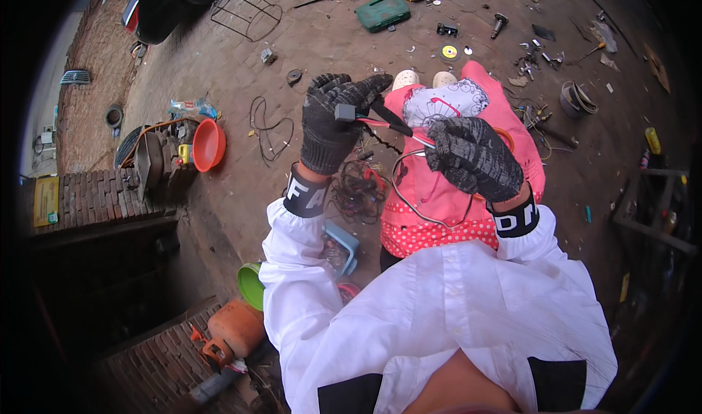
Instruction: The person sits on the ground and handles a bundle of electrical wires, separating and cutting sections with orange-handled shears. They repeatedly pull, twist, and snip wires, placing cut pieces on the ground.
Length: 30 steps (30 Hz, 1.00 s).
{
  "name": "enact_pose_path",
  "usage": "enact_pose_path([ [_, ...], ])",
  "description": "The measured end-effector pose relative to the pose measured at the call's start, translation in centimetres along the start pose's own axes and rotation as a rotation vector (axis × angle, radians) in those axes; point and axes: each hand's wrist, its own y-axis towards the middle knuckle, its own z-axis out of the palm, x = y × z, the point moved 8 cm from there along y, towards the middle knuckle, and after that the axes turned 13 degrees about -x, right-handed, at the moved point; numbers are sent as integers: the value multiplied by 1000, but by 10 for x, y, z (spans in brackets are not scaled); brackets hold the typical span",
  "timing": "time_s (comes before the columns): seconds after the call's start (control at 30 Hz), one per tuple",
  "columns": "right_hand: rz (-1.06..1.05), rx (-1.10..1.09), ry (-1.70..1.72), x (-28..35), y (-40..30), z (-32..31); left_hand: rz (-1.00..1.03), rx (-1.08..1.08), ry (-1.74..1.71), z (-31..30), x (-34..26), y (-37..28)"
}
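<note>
My left hand point(338, 120) wears a dark grey knitted glove; its fingers are curled around the upper end of a black tape-like strip point(390, 116). A grey plastic connector point(345, 113) lies against this palm. From it, red, white and dark wires point(423, 139) run right into my right hand point(474, 158), gloved alike and closed on them. The strip meets the wires between the hands. A thin cable loop point(412, 212) hangs below my right hand over a pink apron point(439, 186) on my lap. Part of an orange ring point(504, 137) shows behind that hand.
A heap of tangled wires point(359, 192) lies on the ground beside a light blue basket point(341, 246). Beyond my shoes are a green tool case point(382, 12), a cutting disc point(449, 52) and scattered metal parts. A red basin point(209, 145) stands left, a metal frame point(652, 211) right.
</note>
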Motion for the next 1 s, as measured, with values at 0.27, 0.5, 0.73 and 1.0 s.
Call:
enact_pose_path([
  [0.27,-287,94,-519,28,3,27,-3,352,-215,-10,17,-4],
  [0.5,-94,182,-558,14,2,27,-430,956,-1021,14,22,-44],
  [0.73,36,166,-258,9,-2,12,-677,1133,-1341,60,-5,-68],
  [1.0,-364,148,-905,7,16,10,-335,812,-641,64,-6,-40],
])
